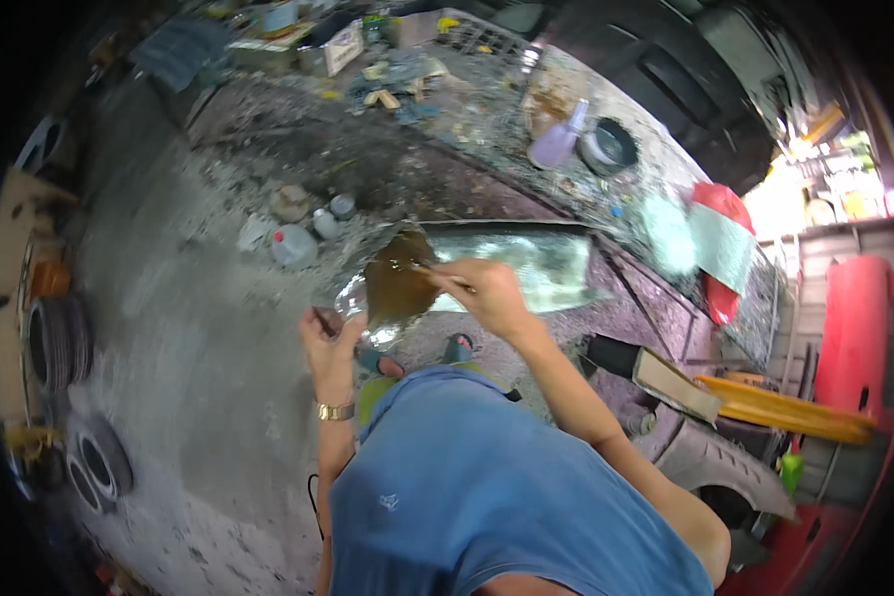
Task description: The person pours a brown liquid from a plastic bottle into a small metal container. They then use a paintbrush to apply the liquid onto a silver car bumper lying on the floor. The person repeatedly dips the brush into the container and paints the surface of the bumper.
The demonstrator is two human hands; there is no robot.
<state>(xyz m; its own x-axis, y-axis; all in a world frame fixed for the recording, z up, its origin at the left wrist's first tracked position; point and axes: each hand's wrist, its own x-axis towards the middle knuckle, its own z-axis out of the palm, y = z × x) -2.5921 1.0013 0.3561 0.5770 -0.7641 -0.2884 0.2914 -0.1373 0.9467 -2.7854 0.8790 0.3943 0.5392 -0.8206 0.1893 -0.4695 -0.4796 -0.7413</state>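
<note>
A long panel with a glossy, silvery surface lies in front of me. Its left part carries a brown, wet-looking patch, with shiny clear material along the rim. My right hand is closed around a thin stick-like tool at the patch's right side; the tool's kind is unclear. At the panel's left end, my left hand has its fingers bent together near the shiny material. What it grips there is dark and too small to name. A gold-coloured watch circles the left wrist.
Beyond the panel runs a littered workbench with a purple funnel-like bottle and a dark bucket. A translucent jug stands left of the panel. Tyres line the left; a yellow part and a grey fender lie right.
</note>
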